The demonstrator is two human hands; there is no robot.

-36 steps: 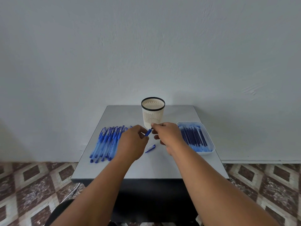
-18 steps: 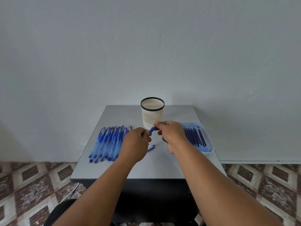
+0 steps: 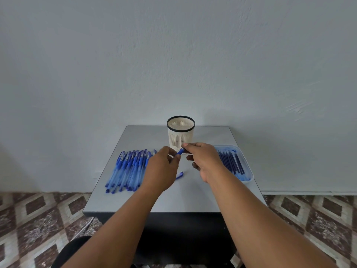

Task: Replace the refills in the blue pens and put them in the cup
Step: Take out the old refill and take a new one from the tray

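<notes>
Between both hands' fingers (image 3: 185, 146), 1 blue pen (image 3: 180, 151) sits pinched.

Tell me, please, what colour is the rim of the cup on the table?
Black, atop a cream slotted cup; the head view shows it.

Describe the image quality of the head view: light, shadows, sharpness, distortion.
Head view: soft, even light, no glare on the grey table; faint shadows on the wall behind the cup; sharp centre, the pen pinched between left hand and right hand is small; wide-angle stretch enlarges the forearms at the bottom edge.
</notes>
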